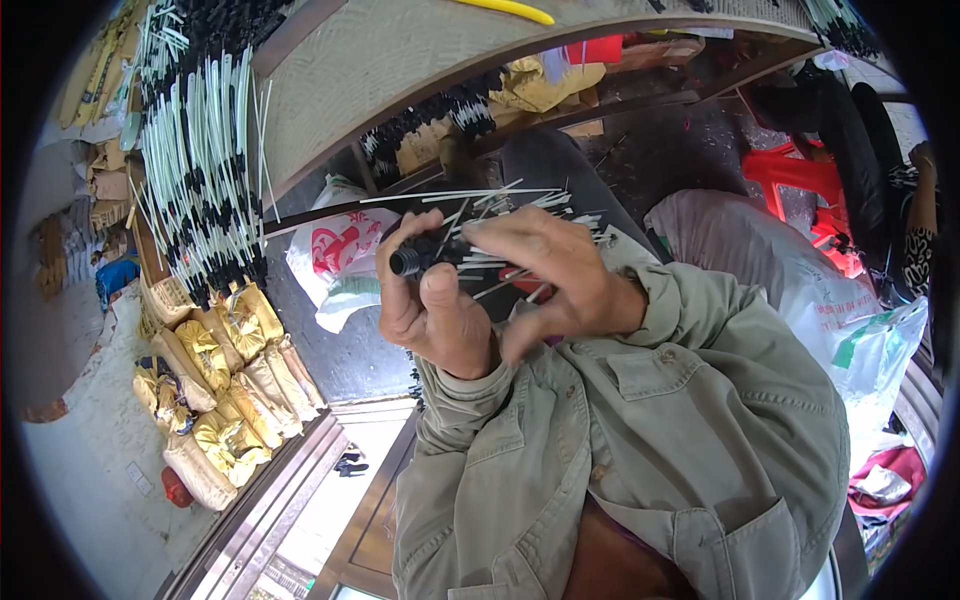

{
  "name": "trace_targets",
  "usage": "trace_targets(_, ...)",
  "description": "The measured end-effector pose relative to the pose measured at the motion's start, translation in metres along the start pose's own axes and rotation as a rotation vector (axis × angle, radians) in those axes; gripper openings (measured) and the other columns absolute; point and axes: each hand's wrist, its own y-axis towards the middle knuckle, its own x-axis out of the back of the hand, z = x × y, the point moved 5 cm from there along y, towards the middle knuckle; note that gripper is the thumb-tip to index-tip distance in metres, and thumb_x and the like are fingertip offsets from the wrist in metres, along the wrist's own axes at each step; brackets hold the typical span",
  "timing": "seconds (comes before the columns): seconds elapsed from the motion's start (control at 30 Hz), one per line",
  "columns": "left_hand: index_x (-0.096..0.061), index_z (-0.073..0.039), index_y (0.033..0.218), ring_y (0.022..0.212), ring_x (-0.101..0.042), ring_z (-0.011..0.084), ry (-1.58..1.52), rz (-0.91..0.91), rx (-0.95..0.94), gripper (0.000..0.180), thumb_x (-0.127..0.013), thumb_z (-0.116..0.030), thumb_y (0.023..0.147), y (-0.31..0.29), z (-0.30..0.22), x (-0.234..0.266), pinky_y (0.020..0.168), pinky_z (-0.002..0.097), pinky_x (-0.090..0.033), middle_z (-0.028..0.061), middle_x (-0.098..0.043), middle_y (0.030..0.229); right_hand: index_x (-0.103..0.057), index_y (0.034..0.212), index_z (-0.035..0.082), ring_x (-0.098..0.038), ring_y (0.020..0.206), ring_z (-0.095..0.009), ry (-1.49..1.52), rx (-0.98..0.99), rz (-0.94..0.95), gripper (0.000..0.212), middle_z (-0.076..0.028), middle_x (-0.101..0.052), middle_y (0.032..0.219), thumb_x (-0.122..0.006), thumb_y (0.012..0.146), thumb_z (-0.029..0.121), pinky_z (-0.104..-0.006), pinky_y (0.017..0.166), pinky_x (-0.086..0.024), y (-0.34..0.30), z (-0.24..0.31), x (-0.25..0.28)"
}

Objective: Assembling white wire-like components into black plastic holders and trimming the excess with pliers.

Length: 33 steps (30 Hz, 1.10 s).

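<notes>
Above my lap, my left hand (435, 325) holds a short black cylindrical piece (405, 262) with a ribbed, round end between its thumb and fingers. To its right is my right hand (565, 265), slightly blurred, its fingers stretched toward the black piece and its thumb apart. No object shows in its grip; whether the fingertips touch the black piece is unclear. Thin whitish rods (510, 195) with dark parts lie behind and beneath both hands, partly hidden by them. Something red (527, 284) peeks out below the right palm.
A worktable (400, 75) spans the far side, with a yellow strip (510, 10) on it. At left hangs a thick bunch of white-and-black rods (200, 150), above wrapped yellow bundles (225, 350). Plastic bags (335, 250) flank me. Right of me are a red stool (795, 185) and another person's arm (920, 220).
</notes>
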Motion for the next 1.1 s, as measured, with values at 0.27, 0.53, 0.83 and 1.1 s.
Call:
trace_targets(0.27,-0.054,0.011,0.1,0.088,-0.054,0.0196,-0.119,-0.029,0.027,0.038,-0.059,-0.022,0.082,0.0,0.0,0.0,0.08,0.0298,-0.042,0.0168,-0.058,0.096,-0.059,0.104,-0.003,-0.06,0.072,-0.026,-0.033,-0.018,-0.111,0.038,-0.015,-0.062,0.085,-0.067,0.067,-0.001,-0.0327,0.062,-0.046,0.004,-0.01,-0.003)
trace_targets(0.53,-0.053,0.013,0.101,0.088,-0.055,0.0204,-0.169,-0.08,0.038,0.042,-0.06,-0.025,0.083,-0.004,0.005,0.005,0.081,0.0312,-0.044,0.0181,-0.058,0.096,-0.062,0.098,-0.002,-0.063,0.063,-0.022,0.223,0.0,0.069,0.023,-0.014,-0.063,0.075,-0.062,0.075,-0.002,-0.0273,0.055,-0.048,0.023,-0.037,-0.004)
trace_targets(0.83,-0.055,0.009,0.098,0.082,-0.055,0.0196,0.202,-0.017,-0.069,0.044,-0.048,-0.034,0.089,0.0,-0.007,-0.003,0.075,0.0286,-0.043,0.0146,-0.059,0.091,-0.062,0.097,-0.004,-0.063,0.06,-0.021,-0.066,0.164,-0.07,0.032,-0.013,-0.062,0.072,-0.065,0.065,-0.006,-0.027,0.049,-0.048,0.011,-0.021,-0.005)
trace_targets(1.1,-0.045,0.007,0.1,0.089,-0.056,0.03,0.213,0.067,-0.194,0.041,-0.038,-0.032,0.091,-0.001,-0.009,-0.007,0.091,0.0475,-0.038,0.0202,-0.058,0.088,-0.064,0.093,-0.001,-0.059,0.076,-0.023,0.484,-0.167,0.163,0.03,-0.012,-0.062,0.083,-0.073,0.064,0.006,-0.0301,0.064,-0.044,0.019,-0.023,0.002)
